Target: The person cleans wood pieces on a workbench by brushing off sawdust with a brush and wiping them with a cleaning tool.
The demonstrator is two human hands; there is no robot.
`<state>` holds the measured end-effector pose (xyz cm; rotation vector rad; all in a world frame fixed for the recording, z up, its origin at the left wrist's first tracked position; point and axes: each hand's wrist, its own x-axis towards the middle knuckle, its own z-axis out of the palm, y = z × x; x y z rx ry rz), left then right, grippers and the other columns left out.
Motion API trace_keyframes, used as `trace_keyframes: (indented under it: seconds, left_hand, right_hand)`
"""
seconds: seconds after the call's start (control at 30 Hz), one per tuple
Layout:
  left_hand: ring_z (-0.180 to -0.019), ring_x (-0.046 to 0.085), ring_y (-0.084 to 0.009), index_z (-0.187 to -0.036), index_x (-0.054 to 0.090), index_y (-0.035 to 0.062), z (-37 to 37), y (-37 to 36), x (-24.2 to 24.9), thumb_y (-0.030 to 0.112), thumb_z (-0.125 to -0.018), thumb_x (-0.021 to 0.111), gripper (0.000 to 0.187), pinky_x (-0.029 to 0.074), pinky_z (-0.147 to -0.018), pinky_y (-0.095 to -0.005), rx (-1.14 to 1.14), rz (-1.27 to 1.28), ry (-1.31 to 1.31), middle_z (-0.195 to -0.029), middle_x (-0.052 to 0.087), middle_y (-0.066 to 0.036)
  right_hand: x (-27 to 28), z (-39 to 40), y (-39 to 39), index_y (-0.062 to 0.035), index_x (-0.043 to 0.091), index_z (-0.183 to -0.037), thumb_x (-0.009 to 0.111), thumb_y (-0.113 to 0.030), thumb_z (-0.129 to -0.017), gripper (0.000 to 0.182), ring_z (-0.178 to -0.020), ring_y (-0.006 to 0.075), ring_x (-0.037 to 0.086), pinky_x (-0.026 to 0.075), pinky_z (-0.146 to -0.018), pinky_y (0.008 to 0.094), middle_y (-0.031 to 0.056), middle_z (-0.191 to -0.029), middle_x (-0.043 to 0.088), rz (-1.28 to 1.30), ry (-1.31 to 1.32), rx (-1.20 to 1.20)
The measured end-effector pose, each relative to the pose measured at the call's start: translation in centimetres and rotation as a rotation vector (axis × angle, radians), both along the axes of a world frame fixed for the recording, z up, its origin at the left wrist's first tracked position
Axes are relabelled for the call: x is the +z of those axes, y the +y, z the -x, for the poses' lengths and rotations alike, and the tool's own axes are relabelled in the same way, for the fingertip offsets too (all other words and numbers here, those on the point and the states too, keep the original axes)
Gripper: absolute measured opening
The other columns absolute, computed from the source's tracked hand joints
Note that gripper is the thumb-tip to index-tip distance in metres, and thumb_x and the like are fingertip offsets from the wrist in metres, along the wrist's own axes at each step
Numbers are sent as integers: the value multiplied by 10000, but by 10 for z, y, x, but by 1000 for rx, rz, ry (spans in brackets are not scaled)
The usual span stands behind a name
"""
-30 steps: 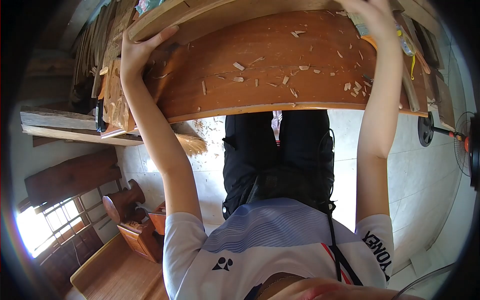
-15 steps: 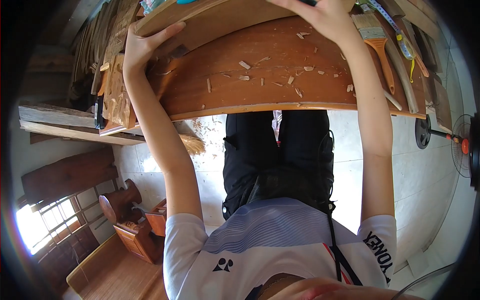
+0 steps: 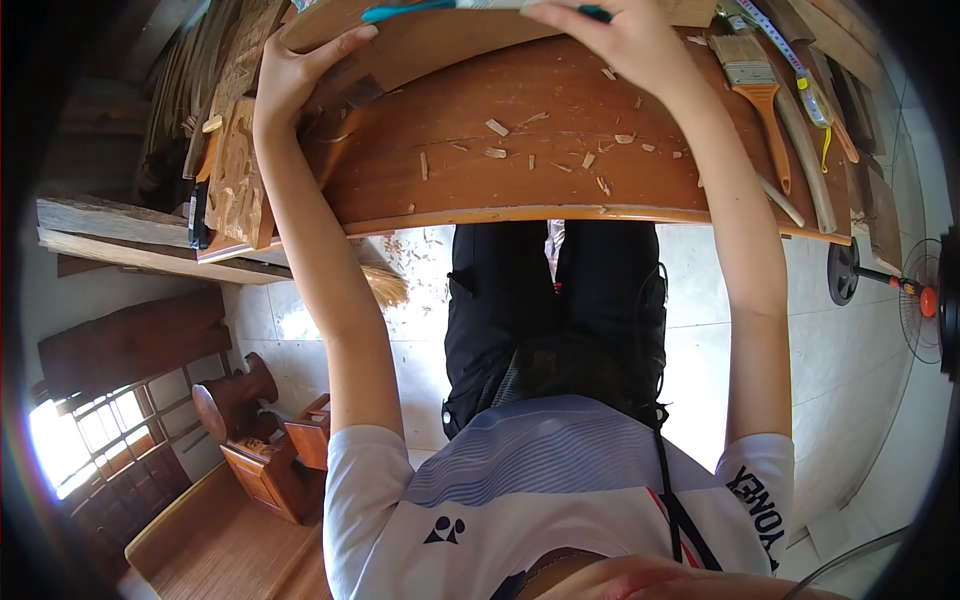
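Note:
My left hand [image 3: 290, 80] grips the left end of a large wooden board [image 3: 440, 42] at the top of the view, its thumb lying along the face and its other fingers hidden. My right hand [image 3: 625, 35] is closed round a teal tool [image 3: 410, 10] with a pale middle part, held level over the board's upper part. The tool's upper edge is cut off by the frame. Below the board, wood chips [image 3: 497, 127] lie scattered on the brown tabletop [image 3: 460, 185].
On the right side of the table lie a wide brush [image 3: 762, 100], a tape measure [image 3: 815, 100] and wood strips. Carved wood [image 3: 236, 185] lies at the left edge. A fan [image 3: 920, 300] stands at the far right, and a wooden bench [image 3: 215, 530] at the lower left.
The teal tool has come down further into view, along with my right hand. The board has shifted and tilted slightly, and my left thumb has moved a little up and to the right.

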<state>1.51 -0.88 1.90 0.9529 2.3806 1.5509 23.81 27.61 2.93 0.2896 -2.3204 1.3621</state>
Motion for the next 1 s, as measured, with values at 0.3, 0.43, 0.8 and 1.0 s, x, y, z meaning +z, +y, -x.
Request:
trace_keyframes:
  seconds: [0.3, 0.43, 0.8, 1.0]
  left_hand:
    - [-874, 709, -160, -1123, 731, -36, -4, 1, 5, 207, -757, 914, 475, 573, -787, -308, -44, 61, 94, -973, 748, -88]
    - [-889, 708, -155, -1136, 723, -38, -5, 1, 3, 194, -770, 903, 469, 574, -799, -317, -58, 20, 57, -987, 749, -84]
    - [-879, 706, -150, -1146, 715, -41, -6, -4, 6, 197, -774, 899, 479, 572, -773, -297, -28, 60, -4, -1017, 742, -87]
    - [-883, 704, -149, -1162, 708, -45, -12, 3, 5, 179, -788, 892, 473, 571, -766, -295, -60, 15, -21, -1028, 741, -88]
  right_hand:
    - [-1, 0, -10, -45, 678, -1320, 656, -71, -998, 325, -1077, 149, 694, 511, -952, 266, 95, -1259, 736, 38, -59, 20]
    - [-9, 16, -7, -64, 666, -1344, 653, -64, -998, 345, -1087, 146, 693, 514, -951, 268, 94, -1265, 733, 17, 186, 14]
    - [-11, 25, -13, -43, 659, -1344, 642, -48, -997, 347, -1022, 165, 735, 548, -884, 270, 127, -1243, 736, -61, 323, 59]
    - [-6, 14, -22, -61, 699, -1296, 675, -96, -983, 316, -991, 143, 725, 549, -849, 281, 118, -1183, 759, -76, 65, 11]
